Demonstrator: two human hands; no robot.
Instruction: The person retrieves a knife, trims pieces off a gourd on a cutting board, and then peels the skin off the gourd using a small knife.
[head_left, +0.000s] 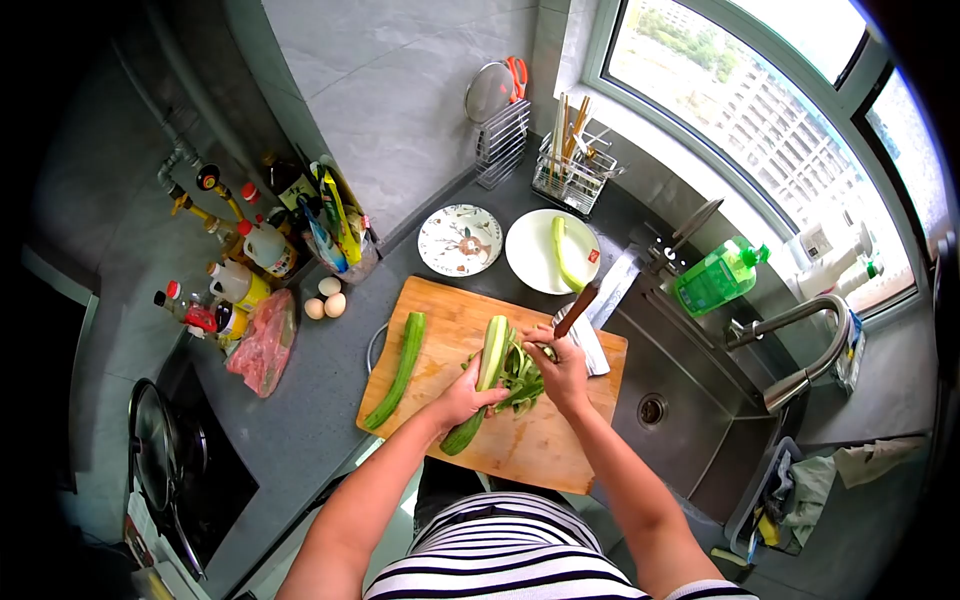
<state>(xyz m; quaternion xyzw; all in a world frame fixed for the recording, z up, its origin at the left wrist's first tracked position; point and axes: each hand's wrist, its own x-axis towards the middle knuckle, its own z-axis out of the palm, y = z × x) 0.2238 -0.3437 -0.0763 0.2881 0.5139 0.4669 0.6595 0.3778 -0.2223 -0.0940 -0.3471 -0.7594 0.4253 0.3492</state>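
Note:
My left hand (467,398) is closed around the lower part of a zucchini-like green squash (493,352). Its upper part is peeled pale; the lower end keeps dark green skin. Beside its peeled side, my right hand (563,370) grips a brown-handled peeler (576,311), its working end hidden by the fingers. Loose green peels (523,377) lie heaped between my hands on the wooden cutting board (480,455). An unpeeled green squash (402,368) rests on the board's left side. A pale flat blade-like piece (592,352) lies partly under my right hand.
Behind the board are a white plate (530,265) with a peeled squash (562,252) and a patterned plate (459,240). Several eggs (325,300), bottles (268,247) and a pink bag (265,345) stand left. A steel sink (690,450) is right; a covered pan (152,450) sits far left.

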